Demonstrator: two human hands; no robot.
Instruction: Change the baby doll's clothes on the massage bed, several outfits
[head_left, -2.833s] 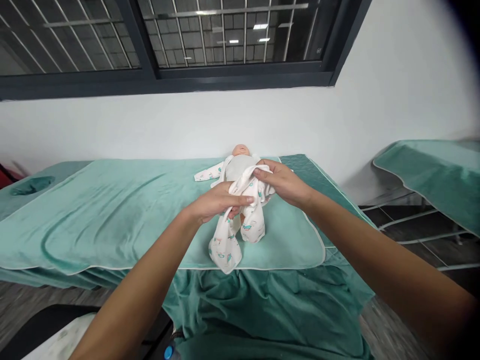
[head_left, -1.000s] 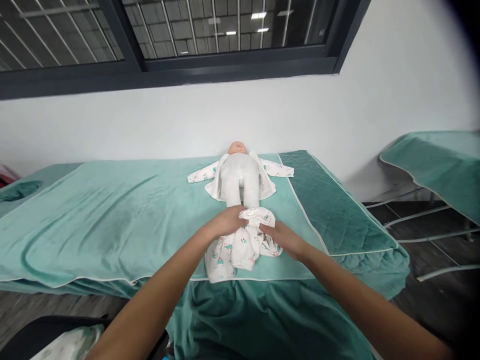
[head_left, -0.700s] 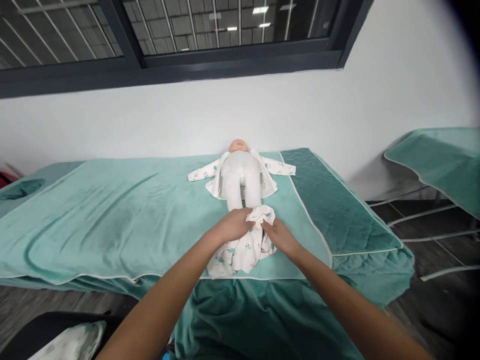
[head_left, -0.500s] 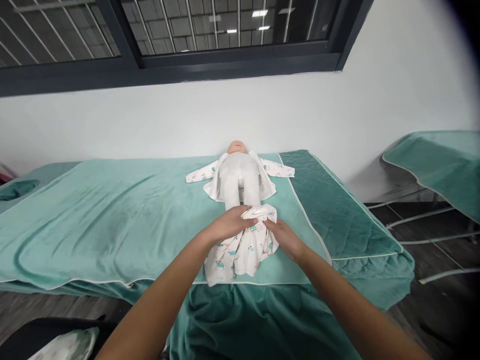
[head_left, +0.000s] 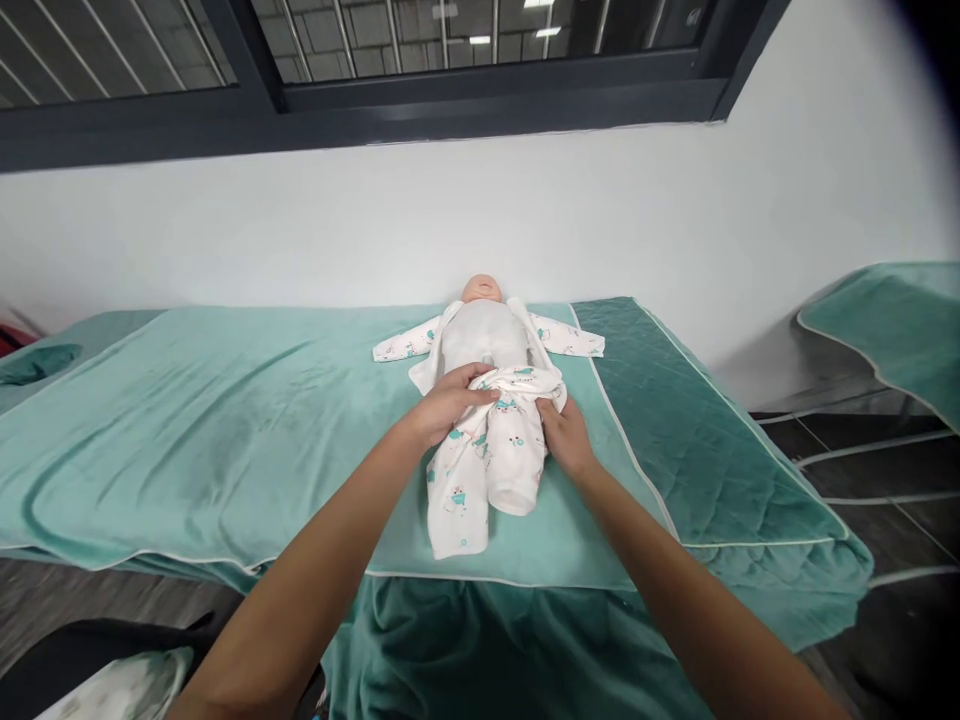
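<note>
Head view: one pair of printed trousers (head_left: 516,445) covers the doll's legs, apparently drawn to the thighs, the hips not yet covered. Two hands hold the waistband: the left hand (head_left: 446,403) pinches it at nine o'clock, thumb on top; the right hand (head_left: 568,437) closes on its edge at four, fingers partly hidden. Toward twelve, one doll (head_left: 484,335) lies face-up, one jacket (head_left: 409,342) seemingly sleeved on, front open. One pale green sheet (head_left: 225,430) lies underneath.

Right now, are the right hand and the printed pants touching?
Touching. The head view shows the right hand gripping the cloth of the printed pants near the waist.
</note>
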